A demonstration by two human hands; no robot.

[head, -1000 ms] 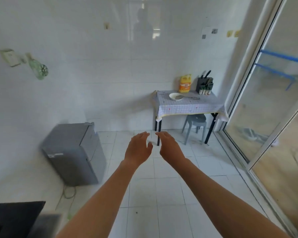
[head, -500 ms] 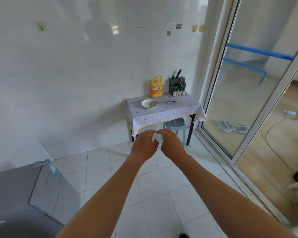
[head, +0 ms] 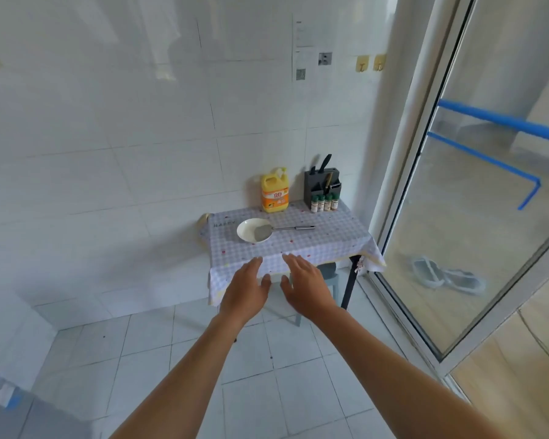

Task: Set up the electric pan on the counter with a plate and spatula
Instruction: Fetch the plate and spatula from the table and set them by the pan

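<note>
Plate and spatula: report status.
Both hands, left and right, open, empty. Spatula rests in plate on table. Nothing in the way.

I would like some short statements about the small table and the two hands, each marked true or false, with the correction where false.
1. The spatula rests with its blade on the plate. True.
2. The left hand holds the plate. False: both the left hand and the right hand are empty and open, apart from the plate.
3. A yellow bottle stands at the back of the table. True.
4. The knife block stands left of the yellow bottle. False: it stands to its right.
5. A stool is under the table. True.
</note>
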